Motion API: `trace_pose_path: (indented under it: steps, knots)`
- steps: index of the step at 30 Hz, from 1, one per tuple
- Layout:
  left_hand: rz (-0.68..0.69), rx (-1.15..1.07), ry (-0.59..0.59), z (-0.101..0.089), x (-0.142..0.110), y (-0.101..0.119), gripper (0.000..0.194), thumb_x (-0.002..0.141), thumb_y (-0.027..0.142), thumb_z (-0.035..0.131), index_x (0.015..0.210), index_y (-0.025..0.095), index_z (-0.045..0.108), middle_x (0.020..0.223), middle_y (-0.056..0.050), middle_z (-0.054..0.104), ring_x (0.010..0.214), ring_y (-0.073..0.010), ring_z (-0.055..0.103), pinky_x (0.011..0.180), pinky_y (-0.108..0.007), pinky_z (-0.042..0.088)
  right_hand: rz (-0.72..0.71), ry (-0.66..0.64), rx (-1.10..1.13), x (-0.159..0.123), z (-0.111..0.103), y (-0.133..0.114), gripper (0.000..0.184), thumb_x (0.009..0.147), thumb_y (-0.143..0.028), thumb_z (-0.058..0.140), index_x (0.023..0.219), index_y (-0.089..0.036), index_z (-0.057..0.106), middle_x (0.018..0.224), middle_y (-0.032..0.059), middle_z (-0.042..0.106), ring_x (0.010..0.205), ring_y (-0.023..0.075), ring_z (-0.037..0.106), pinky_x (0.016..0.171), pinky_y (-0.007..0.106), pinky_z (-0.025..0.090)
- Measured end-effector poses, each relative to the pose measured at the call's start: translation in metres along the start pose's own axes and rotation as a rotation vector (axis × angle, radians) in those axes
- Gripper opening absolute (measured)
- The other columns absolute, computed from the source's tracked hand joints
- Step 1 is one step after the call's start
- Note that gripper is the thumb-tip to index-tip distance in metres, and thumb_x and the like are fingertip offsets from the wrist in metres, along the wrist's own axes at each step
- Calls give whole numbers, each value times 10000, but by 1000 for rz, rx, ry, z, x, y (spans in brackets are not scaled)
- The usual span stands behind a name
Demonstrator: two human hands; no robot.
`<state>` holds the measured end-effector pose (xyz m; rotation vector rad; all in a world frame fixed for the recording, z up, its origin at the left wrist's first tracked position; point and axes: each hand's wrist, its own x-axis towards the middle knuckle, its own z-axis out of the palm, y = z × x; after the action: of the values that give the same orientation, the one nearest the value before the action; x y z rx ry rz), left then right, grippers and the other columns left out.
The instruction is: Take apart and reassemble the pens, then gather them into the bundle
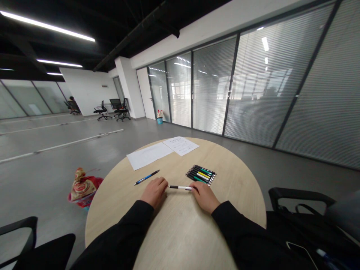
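Black-and-white retractable pen [180,187] is lying level above the round wooden table [239,195], between both hands — right hand [204,197] is pinching its end with closed fingers, left hand [154,192] is resting curled just beside the other end, not visibly gripping. Even spacing is keeping the barrel straight. Blue pen [146,177] is lying near the left hand; fanned row of pens [200,174] is lying beyond.

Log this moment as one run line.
left hand: beside black-and-white pen | right hand: touching its end | nearby: blue pen, row of pens, paper sheets | surface: round wooden table
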<state>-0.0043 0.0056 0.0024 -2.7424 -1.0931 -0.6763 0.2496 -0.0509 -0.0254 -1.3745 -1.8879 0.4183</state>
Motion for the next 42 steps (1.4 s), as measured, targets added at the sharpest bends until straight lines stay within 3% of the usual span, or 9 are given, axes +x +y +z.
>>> trace_pose_path:
  steps: [6,12,25,42]
  knots:
    - [-6,-83,9,-1,1,4,210,951,211,391,853,187,575,877,-83,599,795,-210,553,725,-331,450,-1,1,14,0,1,1,190,910,-155,501,950,-188,685,938,63,687,917,183,611,850,275,432]
    - [-56,-132,77,2,-3,3,183,938,248,445,1079,181,540,1044,-99,586,957,-230,565,857,-364,481,12,13,40,1,1,3,199,905,-148,502,972,-182,687,956,64,690,926,186,610,853,277,430]
    - [-41,-119,39,0,0,5,158,933,195,419,879,191,568,950,-86,567,839,-201,550,764,-324,471,14,12,45,1,2,3,199,903,-166,497,949,-187,690,932,65,691,900,186,612,833,277,433]
    - [-47,-181,19,3,-1,5,165,938,207,409,857,196,551,942,-81,565,833,-197,553,752,-312,471,5,-56,-18,2,2,3,208,891,-184,519,967,-193,712,947,62,711,924,183,624,842,264,423]
